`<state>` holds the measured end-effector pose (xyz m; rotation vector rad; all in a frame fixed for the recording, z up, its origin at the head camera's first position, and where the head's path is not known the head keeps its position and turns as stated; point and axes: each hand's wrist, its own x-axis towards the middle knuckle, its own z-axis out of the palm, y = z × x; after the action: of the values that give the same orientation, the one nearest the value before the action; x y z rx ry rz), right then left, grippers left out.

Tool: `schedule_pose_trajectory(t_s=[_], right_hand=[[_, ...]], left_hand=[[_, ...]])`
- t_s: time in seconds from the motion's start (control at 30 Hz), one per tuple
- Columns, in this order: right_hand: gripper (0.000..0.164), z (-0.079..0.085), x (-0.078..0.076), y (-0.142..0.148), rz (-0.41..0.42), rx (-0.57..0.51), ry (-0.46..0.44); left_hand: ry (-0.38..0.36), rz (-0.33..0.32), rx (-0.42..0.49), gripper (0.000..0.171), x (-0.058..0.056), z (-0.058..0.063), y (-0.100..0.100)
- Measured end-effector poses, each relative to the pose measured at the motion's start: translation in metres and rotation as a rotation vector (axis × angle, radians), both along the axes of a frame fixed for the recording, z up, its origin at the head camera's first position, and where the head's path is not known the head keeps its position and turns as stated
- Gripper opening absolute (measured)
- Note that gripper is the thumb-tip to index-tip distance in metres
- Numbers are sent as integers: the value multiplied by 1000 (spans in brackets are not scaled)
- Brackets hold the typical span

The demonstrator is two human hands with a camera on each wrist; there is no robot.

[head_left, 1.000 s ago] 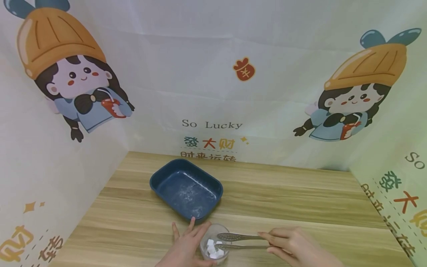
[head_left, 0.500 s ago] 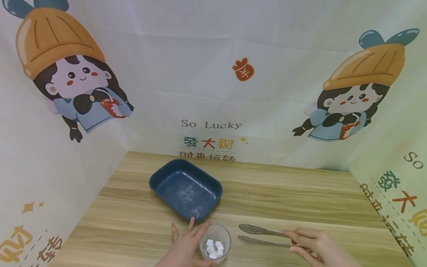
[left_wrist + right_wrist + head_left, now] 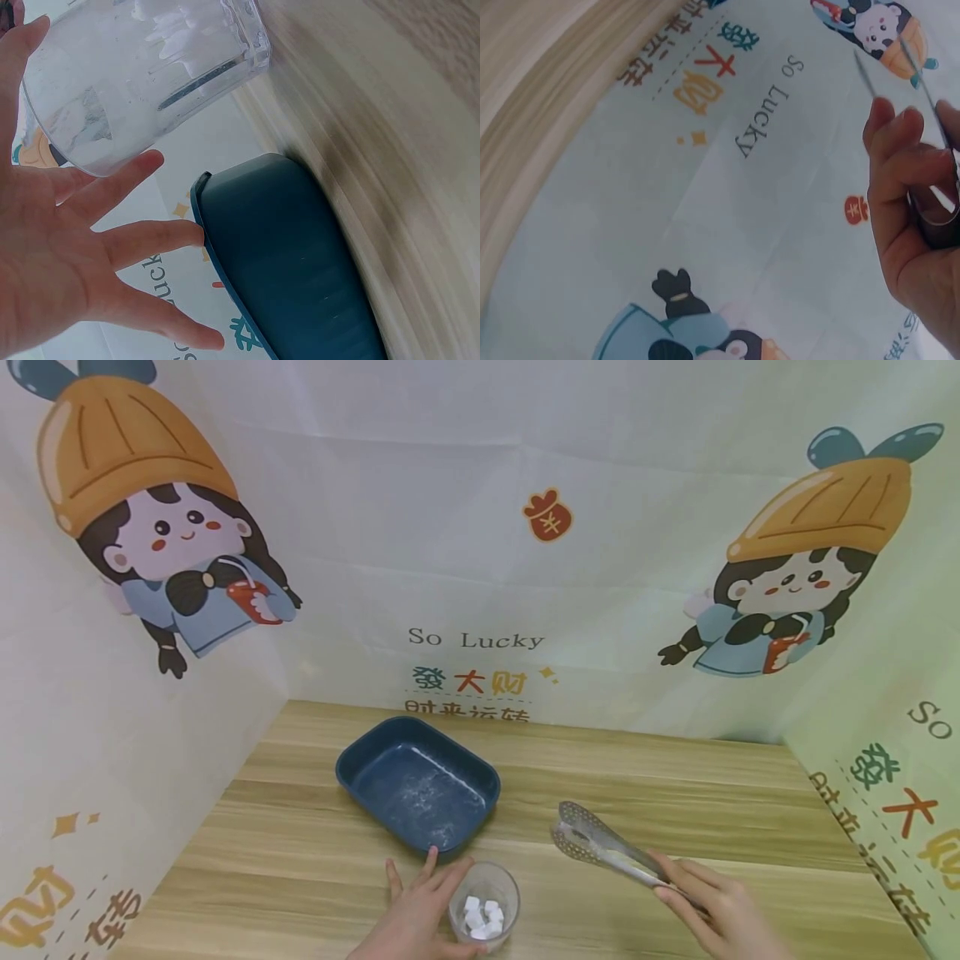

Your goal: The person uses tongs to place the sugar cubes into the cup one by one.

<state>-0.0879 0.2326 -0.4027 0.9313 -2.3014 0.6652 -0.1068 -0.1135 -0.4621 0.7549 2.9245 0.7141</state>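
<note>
My left hand (image 3: 420, 914) holds a clear glass (image 3: 510, 883) standing on the table, thumb and index finger around its side. Inside it lie several white cubes (image 3: 484, 920), seen through the wall from the left wrist. The other fingers are spread, and one touches the rim of the dark blue rectangular dish (image 3: 270, 225) behind the glass. To the right, my right hand (image 3: 716, 906) grips metal tongs (image 3: 611, 847) by the handle, above the table. Their perforated tips stand apart, pointing away and left, with nothing between them.
The wood-grain table (image 3: 675, 785) is bounded by a pale printed cloth (image 3: 637, 568) at the back and both sides. Whitish marks show on the dish's floor, and it holds no cubes.
The tongs came out of the glass and moved right, then swung so their tips point farther back. The left hand, the glass and the dish stay in place.
</note>
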Motion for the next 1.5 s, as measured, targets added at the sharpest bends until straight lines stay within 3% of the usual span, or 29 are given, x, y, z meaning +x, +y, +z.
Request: schedule_pose_trajectory(t_s=[0.23, 0.5, 0.73, 0.83, 1.0, 1.5], right_hand=[[38, -8, -9, -18, -113, 11, 31], [34, -14, -30, -26, -85, 30, -77], [32, -27, -53, -32, -63, 121, -40], [32, -31, -60, -36, -44, 148, -67], [33, -32, -67, -44, -39, 218, -166], [35, -42, -82, -53, -30, 321, -221]], left_hand=[[-10, 2, -3, 92, 0, 2, 1], [5, 3, -8, 91, 0, 1, 1], [6, 0, -10, 92, 0, 1, 1], [5, -1, -10, 92, 0, 1, 1], [13, 3, -9, 92, 0, -1, 1], [25, 7, -10, 92, -1, -1, 1]])
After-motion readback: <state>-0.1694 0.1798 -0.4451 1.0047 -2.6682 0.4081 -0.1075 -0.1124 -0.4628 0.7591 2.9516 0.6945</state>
